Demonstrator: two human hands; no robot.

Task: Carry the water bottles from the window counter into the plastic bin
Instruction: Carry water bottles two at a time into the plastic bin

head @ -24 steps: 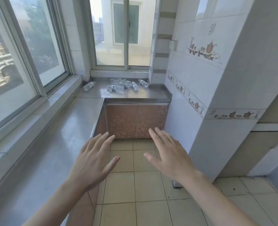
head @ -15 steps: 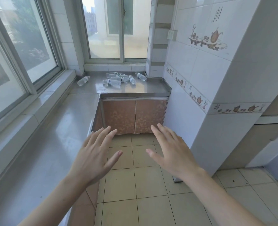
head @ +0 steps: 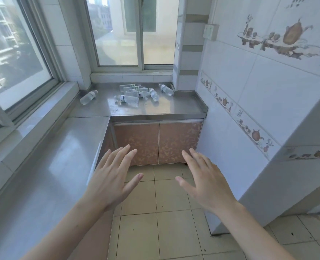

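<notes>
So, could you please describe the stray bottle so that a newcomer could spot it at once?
Look at the steel counter under the far window, above the brown cabinet doors. Most bottles lie in a heap near its middle. The stray bottle lies alone at the left corner, apart from the rest.

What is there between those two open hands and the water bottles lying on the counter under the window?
Nothing visible. The left hand and right hand are held open over bare floor tiles, and the water bottles lie on the far counter above closed cabinet doors. The plastic bin is not in view.
</notes>
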